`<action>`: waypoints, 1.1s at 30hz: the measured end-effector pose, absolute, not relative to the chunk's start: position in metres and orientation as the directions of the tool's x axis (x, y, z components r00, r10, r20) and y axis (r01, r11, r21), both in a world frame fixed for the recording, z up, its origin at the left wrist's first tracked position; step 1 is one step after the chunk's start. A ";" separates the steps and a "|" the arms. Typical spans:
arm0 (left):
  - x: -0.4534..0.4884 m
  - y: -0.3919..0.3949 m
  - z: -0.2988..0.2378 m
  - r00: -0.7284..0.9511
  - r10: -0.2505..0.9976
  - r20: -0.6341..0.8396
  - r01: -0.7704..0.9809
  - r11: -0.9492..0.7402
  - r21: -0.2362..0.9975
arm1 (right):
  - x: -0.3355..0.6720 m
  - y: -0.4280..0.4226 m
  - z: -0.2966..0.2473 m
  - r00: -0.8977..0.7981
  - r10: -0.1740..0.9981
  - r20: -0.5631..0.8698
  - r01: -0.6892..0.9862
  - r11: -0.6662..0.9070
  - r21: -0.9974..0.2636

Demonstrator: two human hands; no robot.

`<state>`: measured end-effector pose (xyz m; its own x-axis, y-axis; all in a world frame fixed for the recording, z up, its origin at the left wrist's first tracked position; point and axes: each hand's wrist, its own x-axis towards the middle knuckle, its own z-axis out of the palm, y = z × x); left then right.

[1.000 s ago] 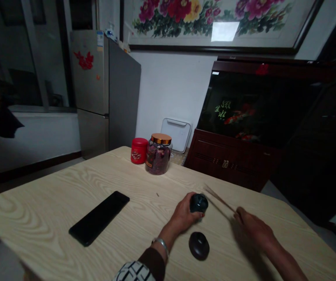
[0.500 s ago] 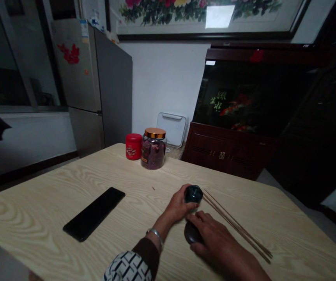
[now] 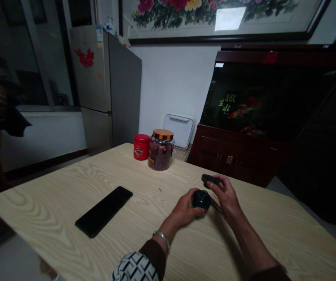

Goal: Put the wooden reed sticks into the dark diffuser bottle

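Note:
My left hand (image 3: pixel 187 208) is wrapped round a small glossy dark jar (image 3: pixel 201 200) on the table. In my right hand (image 3: pixel 225 195) is a dark round lid-like piece (image 3: pixel 209 180), pinched between thumb and fingers just beyond the jar. The piece is tilted and apart from the jar. Thin brown sticks (image 3: pixel 216 205) lie beside the jar, mostly hidden by my right hand and forearm.
A black phone (image 3: pixel 104 212) lies left on the wooden table (image 3: pixel 53 195). At the back stand a red canister (image 3: pixel 141 147) and a clear jar (image 3: pixel 160 154) with a copper-coloured lid and dark red contents. A fish tank (image 3: pixel 250 101) is behind.
My right hand has lifted the dark round piece from the near side of the jar up to its far right. My left hand stays on the jar. The view has shifted slightly.

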<state>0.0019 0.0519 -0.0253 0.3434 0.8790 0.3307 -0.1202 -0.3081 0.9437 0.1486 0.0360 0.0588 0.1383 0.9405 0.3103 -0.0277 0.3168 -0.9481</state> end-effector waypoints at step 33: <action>0.000 0.055 -0.026 0.354 0.868 0.349 -0.157 -0.312 0.937 | 0.187 0.015 0.079 -0.231 0.948 0.217 0.689 0.317 -0.652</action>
<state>0.0001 0.0549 -0.0265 0.3543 0.8677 0.3487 -0.1573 -0.3123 0.9369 0.1867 0.0146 0.0794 -0.2311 0.9485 0.2169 0.6890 0.3169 -0.6518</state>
